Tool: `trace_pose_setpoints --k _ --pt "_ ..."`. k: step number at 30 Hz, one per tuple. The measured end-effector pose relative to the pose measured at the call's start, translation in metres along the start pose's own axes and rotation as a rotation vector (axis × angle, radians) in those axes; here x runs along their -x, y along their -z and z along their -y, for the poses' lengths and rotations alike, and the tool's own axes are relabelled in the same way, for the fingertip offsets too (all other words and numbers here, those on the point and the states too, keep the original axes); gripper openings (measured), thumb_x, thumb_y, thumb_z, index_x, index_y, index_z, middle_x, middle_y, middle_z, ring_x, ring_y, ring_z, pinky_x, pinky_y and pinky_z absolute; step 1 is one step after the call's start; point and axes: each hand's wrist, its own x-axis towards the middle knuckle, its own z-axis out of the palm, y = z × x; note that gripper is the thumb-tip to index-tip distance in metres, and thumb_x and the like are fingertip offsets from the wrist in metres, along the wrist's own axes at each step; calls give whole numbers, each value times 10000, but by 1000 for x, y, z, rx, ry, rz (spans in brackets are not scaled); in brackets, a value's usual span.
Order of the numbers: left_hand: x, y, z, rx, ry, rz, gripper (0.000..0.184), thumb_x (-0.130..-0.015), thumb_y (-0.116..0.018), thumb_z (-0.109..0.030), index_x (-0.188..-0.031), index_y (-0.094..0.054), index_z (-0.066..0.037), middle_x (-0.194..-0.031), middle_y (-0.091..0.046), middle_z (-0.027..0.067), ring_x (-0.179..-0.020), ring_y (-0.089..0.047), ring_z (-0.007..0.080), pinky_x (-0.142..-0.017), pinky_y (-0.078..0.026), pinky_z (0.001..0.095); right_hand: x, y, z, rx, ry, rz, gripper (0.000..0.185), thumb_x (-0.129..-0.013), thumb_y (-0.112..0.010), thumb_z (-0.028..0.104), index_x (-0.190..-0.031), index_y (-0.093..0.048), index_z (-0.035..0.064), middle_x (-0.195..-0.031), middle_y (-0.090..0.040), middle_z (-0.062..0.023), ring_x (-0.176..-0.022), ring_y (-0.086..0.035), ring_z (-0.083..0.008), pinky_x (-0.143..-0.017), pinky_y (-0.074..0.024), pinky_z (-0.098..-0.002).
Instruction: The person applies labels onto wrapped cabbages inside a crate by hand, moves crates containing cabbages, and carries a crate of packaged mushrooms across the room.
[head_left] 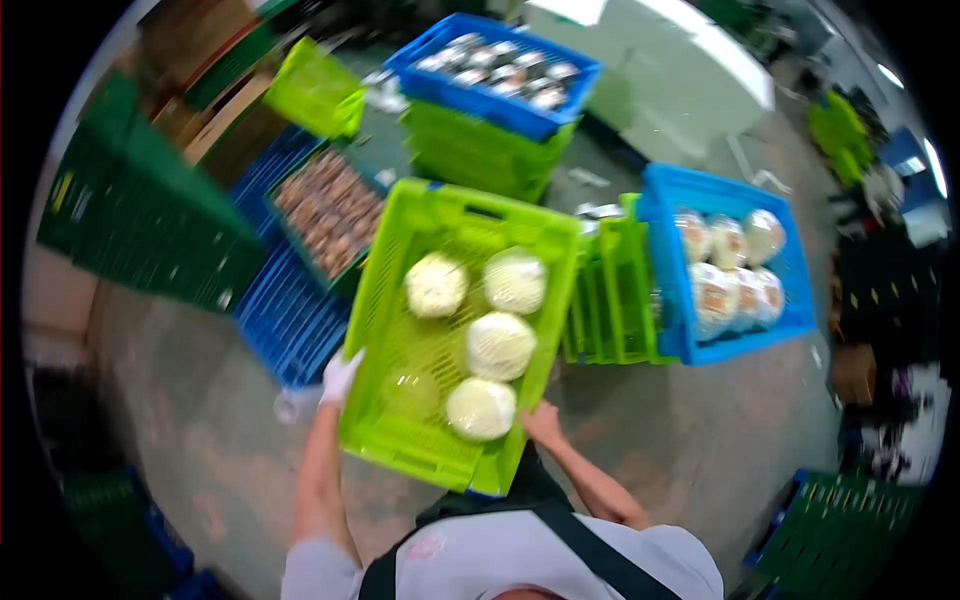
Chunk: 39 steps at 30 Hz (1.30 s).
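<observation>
Lime crate (410,460): plastic, perforated, slight sheen. Pale round items (502,346): shiny clear wrap, bumpy. Blue crate (665,240) at right: smooth plastic, satin. Dark green crate (150,210): plastic, mostly matt. Carton (853,374): matt cardboard. Floor (240,430): matt, blotchy. Shirt (470,555): matt cloth.

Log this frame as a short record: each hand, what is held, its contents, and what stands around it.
Left hand: white-gloved, on the left side of the lime crate
Right hand: on its right side
Contents: four pale round items
Beyond: dark blue crate on stacked green crates
To the right: light blue crate holding wrapped round items
To the left: small brown items, packed close
</observation>
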Motion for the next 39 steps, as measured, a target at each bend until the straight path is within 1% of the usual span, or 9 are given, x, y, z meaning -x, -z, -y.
trace_pose_setpoints --k 1,2,4,6,10,13,15,28,39 --pt "-23 7 60 -78 66 1 391 -761 -597 -339 -958 -605 -1 -870 -635 125 -776 -600 190 -700 -449 292 -6 -12 -2 10 -17 1 385 -691 -560 295 -842 -583 -58 -822 -580 -273 -822 -563 -404 -744 -451 -450" --pt "-15 15 46 -125 -8 -27 348 -762 -590 -324 -892 -625 -3 -805 -636 136 -738 -603 229 -682 -449 314 -8 -14 -1 8 -55 -17 396 -691 -558 302 -848 -582 -60 -825 -578 -276 -819 -563 -405 -745 -454 -447" --pt "7 20 4 -399 -66 -161 350 -773 -569 -329 -890 -614 -3 -830 -607 202 -781 -585 317 -689 -444 361 -10 -2 11 -1 -117 -33 413 -687 -552 315 -850 -582 -64 -820 -575 -282 -810 -562 -413 -745 -458 -442" --pt "4 22 -17 -396 -85 -178 355 -779 -563 -338 -871 -608 2 -802 -607 197 -761 -583 335 -670 -446 374 -15 9 15 -45 -117 -41 421 -672 -543 316 -829 -582 -73 -789 -573 -286 -801 -563 -418 -736 -461 -443" --pt "11 26 -29 -440 -82 -215 356 -787 -549 -351 -843 -614 -6 -767 -608 190 -741 -584 335 -657 -448 387 -8 16 29 -33 -98 13 410 -663 -539 308 -810 -586 -72 -770 -574 -284 -778 -569 -413 -718 -465 -446" --pt "6 23 -12 -528 -89 -275 355 -791 -542 -348 -837 -618 -4 -749 -610 179 -701 -584 333 -633 -448 385 -12 -3 21 -61 -151 -67 412 -663 -542 312 -797 -584 -76 -765 -574 -284 -754 -572 -411 -705 -466 -449" --pt "5 21 -15 -570 -72 -264 372 -794 -535 -367 -823 -614 -4 -741 -607 178 -703 -582 332 -631 -446 387 -16 -8 13 -77 -54 -141 421 -669 -541 312 -784 -574 -91 -759 -569 -294 -739 -571 -421 -693 -468 -452" --pt "-18 10 -19 -524 -112 -222 320 -781 -554 -349 -859 -634 -49 -783 -622 160 -734 -597 310 -648 -462 377 -24 -9 36 -65 -256 -345 447 -707 -570 342 -803 -579 -95 -776 -578 -289 -738 -581 -407 -675 -480 -445" --pt "-28 11 -33 -530 -77 -229 327 -784 -544 -362 -870 -622 -57 -817 -625 147 -779 -591 312 -687 -456 382 -34 -3 48 -86 -257 -375 409 -708 -567 323 -807 -591 -73 -782 -582 -275 -771 -579 -397 -678 -471 -454"
